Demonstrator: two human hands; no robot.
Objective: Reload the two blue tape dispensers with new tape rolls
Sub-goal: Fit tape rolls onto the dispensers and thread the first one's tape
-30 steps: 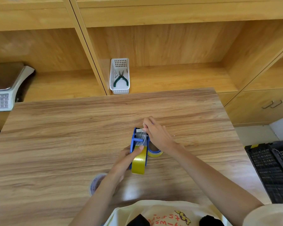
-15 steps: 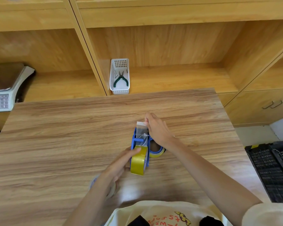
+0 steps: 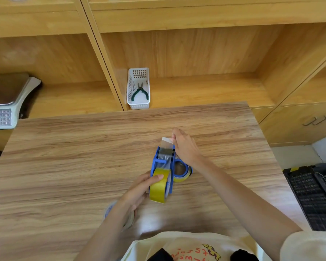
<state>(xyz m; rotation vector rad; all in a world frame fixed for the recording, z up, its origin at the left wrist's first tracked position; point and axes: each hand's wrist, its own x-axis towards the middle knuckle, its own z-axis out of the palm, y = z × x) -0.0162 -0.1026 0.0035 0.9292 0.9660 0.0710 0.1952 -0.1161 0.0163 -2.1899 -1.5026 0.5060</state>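
A blue tape dispenser [image 3: 159, 161] stands on the wooden table [image 3: 68, 159] with a yellow tape roll [image 3: 158, 185] seated in it. My left hand [image 3: 139, 191] steadies the roll and dispenser, thumb on top of the roll. My right hand [image 3: 184, 147] pinches the clear tape end [image 3: 166, 143], which is drawn up and forward over the dispenser's front. Just right of it, partly hidden by my right wrist, lies a second blue dispenser [image 3: 182, 169] with yellow tape in it. A pale, nearly spent roll [image 3: 129, 219] lies under my left forearm, mostly hidden.
A white basket [image 3: 138, 104] with green-handled pliers [image 3: 139, 91] sits on the shelf behind the table. A weighing scale [image 3: 6, 102] stands at the far left. Black crates [image 3: 314, 193] sit on the floor to the right.
My right hand has pulled the tape end up and away from the dispenser, so a longer clear strip stands above its front. My left hand stays on the roll.
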